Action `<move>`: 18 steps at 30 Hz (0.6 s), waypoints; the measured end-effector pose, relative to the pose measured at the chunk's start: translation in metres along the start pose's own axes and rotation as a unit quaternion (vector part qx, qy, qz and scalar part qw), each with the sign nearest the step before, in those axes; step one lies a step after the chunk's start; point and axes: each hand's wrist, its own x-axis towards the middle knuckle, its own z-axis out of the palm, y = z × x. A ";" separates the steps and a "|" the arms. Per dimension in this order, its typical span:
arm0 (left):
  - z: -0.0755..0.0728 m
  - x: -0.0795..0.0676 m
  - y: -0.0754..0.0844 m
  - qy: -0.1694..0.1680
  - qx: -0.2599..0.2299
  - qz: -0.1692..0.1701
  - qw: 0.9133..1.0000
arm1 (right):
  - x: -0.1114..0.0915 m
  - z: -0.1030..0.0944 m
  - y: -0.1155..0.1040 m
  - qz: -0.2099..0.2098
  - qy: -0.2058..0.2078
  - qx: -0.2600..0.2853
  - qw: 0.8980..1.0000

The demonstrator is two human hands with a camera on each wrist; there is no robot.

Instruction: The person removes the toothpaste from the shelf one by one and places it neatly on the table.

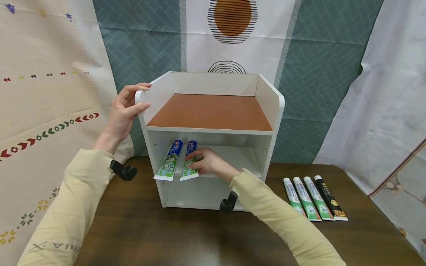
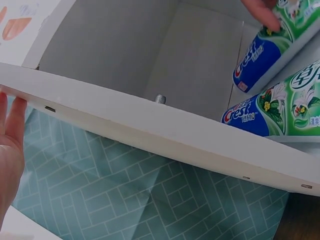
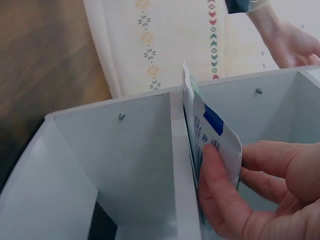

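My right hand (image 1: 208, 162) pinches the Crest tube (image 1: 187, 168) by its sides; it looks light, soft and slick, probably best held mid-body, gently. It lies on the middle shelf (image 1: 239, 157) beside a second tube (image 1: 170, 160); my raised left hand (image 1: 124, 105) grips the cabinet (image 1: 159, 98).

2 blue-green tubes (image 1: 170, 159); white shelf (image 1: 277, 107); herringbone cloth (image 1: 143, 48)

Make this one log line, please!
left hand: grips cabinet side | right hand: holds Crest tube at middle shelf | second Crest tube: left of it | four tubes: on table
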 end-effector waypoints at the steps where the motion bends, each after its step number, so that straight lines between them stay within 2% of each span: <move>1: 0.000 0.000 0.000 -0.001 0.000 0.001 1.000 | -0.001 -0.002 0.002 0.000 -0.003 0.018 1.000; 5: 0.002 0.001 0.000 -0.002 0.001 0.003 1.000 | -0.009 -0.008 0.009 0.004 -0.013 0.070 0.997; 14: 0.003 0.002 0.000 0.004 0.001 0.004 1.000 | -0.032 -0.029 0.026 -0.024 -0.052 0.098 0.994; 18: 0.002 0.000 -0.001 0.006 0.005 0.002 1.000 | -0.045 -0.039 0.036 -0.021 -0.059 0.110 0.992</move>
